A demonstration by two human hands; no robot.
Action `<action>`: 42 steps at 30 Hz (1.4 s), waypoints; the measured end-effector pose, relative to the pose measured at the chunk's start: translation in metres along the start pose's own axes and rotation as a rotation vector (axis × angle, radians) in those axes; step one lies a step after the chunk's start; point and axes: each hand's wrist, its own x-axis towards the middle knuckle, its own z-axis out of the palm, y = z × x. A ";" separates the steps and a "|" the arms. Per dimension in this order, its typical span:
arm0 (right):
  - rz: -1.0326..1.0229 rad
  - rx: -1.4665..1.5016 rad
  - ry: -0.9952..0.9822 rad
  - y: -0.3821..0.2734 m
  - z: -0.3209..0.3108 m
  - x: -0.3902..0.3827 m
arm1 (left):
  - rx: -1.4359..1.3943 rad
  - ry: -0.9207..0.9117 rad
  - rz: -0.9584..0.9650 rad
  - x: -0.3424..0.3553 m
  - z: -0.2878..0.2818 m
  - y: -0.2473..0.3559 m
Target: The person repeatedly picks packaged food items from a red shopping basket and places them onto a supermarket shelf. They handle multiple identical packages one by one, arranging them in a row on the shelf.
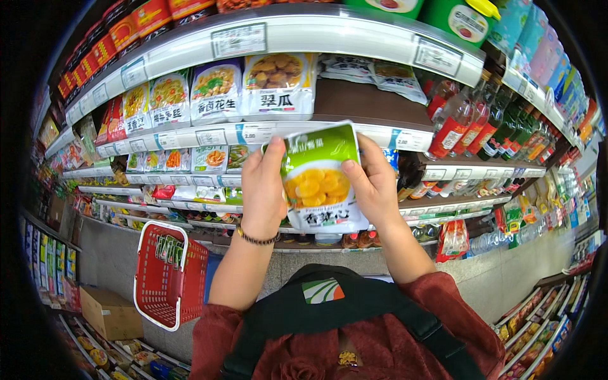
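Note:
Between both hands I hold a green and white food pouch (320,180) upright, with yellow sliced pickles pictured on its front. My left hand (265,183) grips its left edge, and a dark beaded bracelet circles that wrist. On the right edge my right hand (375,180) is closed, its thumb lying over the front. Just beyond the pouch runs a shelf with a row of similar upright pouches; the nearest is a white pickle pouch (278,85). Right of it, several pouches (373,76) lie flat on the brown shelf board.
A red shopping basket (166,275) with a white rim stands on the floor at left, a few small packs inside. Near it sits a cardboard box (111,313). Glass bottles (456,120) line the shelf at right. Green tubs (459,22) stand on the shelf above.

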 end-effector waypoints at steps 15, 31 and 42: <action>0.201 -0.065 0.167 0.041 -0.089 0.157 | 1.205 -0.442 0.830 0.026 0.071 -0.006; -0.541 -0.630 0.048 0.143 -0.102 0.260 | 1.632 -0.372 0.788 0.105 0.098 -0.052; -0.622 -1.328 0.001 0.109 -0.078 0.247 | 1.709 -0.427 0.511 0.125 0.104 -0.058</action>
